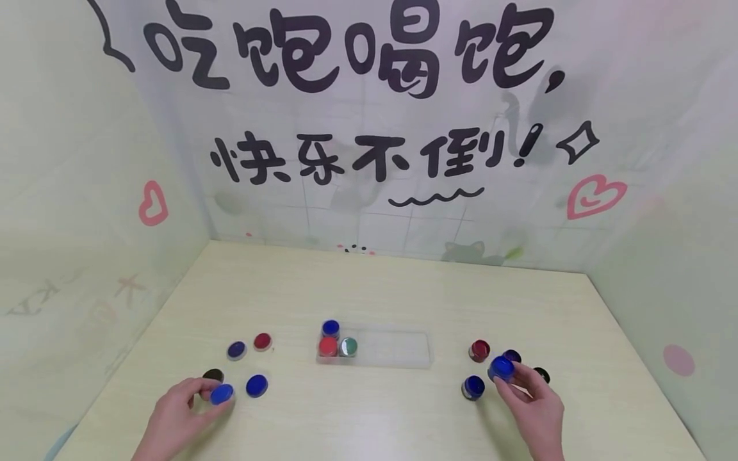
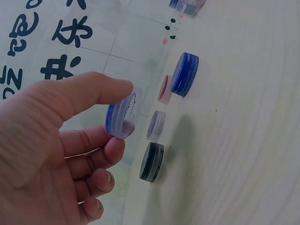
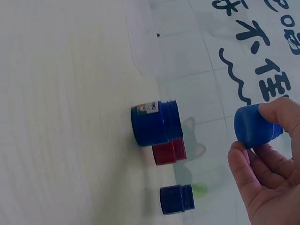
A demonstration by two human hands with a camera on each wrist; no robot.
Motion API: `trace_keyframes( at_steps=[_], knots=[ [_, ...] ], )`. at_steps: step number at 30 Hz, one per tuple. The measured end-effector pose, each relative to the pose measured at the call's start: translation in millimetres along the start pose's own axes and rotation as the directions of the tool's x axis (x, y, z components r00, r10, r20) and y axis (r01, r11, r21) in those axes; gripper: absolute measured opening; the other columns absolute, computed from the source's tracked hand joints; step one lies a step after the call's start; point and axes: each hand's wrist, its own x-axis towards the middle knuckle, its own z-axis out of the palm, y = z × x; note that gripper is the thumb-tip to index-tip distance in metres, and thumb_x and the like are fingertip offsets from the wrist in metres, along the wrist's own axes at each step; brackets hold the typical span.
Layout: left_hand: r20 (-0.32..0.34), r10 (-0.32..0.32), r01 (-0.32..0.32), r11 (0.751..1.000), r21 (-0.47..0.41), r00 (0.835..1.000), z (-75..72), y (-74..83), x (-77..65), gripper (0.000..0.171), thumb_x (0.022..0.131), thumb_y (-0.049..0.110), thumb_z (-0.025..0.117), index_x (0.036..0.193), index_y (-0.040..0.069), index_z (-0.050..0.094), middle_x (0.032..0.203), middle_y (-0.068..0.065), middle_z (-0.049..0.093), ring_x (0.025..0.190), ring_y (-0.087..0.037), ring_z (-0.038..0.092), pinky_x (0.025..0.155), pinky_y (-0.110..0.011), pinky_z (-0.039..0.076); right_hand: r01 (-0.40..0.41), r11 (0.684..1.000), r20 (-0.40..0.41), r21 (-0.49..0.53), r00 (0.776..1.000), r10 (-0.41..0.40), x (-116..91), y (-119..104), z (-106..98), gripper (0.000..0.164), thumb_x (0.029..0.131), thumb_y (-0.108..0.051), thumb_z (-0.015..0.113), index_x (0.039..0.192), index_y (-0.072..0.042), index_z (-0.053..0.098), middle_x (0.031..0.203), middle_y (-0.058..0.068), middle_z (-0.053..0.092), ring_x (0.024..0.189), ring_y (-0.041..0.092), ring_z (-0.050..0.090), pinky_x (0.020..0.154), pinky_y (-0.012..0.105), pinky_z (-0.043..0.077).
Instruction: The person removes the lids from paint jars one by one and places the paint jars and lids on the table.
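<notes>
The clear tray lies on the bench. In its left end sit three pots: a blue pot at the back, a red pot and a green pot in front.

To the left of the tray, the left hand has its fingers pinching a light blue lid, up off the bench. Near it lie a black lid, a purple lid, a red lid and a dark blue lid.

To the right of the tray, the right hand has its fingers holding a light blue pot up in the air. Close by stand an open red pot, a dark blue pot, a purple pot and a black pot.
</notes>
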Motion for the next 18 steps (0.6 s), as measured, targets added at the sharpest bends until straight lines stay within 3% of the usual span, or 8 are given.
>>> trace_keyframes(
  at_steps=[3,9,13,18],
  knots=[
    [0.054,-0.024,0.023,1.0,0.015,0.998,0.6,-1.7,0.2,0.045,0.074,0.032,0.078,0.1,-0.003,0.066,0.082,-0.003,0.056,0.081,-0.022,0.051,0.071,-0.035,0.042,-0.022,0.992,0.021,-0.122,0.999,0.025,-1,-1,-6,0.036,0.072,-0.005,0.08,0.104,-0.002,0.064,0.089,-0.003,0.066,0.074,-0.003,0.061,0.064,0.016,0.05],
    [0.107,-0.056,0.054,0.998,0.028,0.993,4.0,-4.2,1.1,0.047,0.073,0.03,0.079,0.102,-0.004,0.065,0.082,-0.001,0.054,0.078,-0.021,0.049,0.069,-0.034,0.041,-0.11,0.968,0.142,-0.226,0.979,0.145,-7,-32,-14,0.034,0.072,0.002,0.076,0.102,0.007,0.06,0.091,0.014,0.066,0.072,-0.003,0.056,0.065,0.015,0.049],
    [0.126,-0.069,0.065,0.997,0.033,0.99,7.4,-5.3,2.2,0.045,0.072,0.027,0.08,0.101,-0.003,0.064,0.081,-0.001,0.053,0.077,-0.019,0.048,0.068,-0.034,0.04,-0.157,0.937,0.185,-0.312,0.957,0.222,-9,-36,-15,0.035,0.074,-0.002,0.076,0.104,0.007,0.06,0.09,0.013,0.066,0.072,0.0,0.056,0.066,0.015,0.049],
    [0.139,-0.058,0.054,0.998,0.033,0.989,11.4,-7.4,2.5,0.041,0.07,0.022,0.082,0.098,-0.002,0.064,0.08,-0.001,0.052,0.076,-0.018,0.047,0.069,-0.034,0.041,-0.144,0.921,0.23,-0.361,0.944,0.238,-10,-31,-15,0.033,0.075,-0.003,0.075,0.104,0.008,0.063,0.091,0.013,0.066,0.081,0.015,0.06,0.071,0.021,0.051]
  ],
)
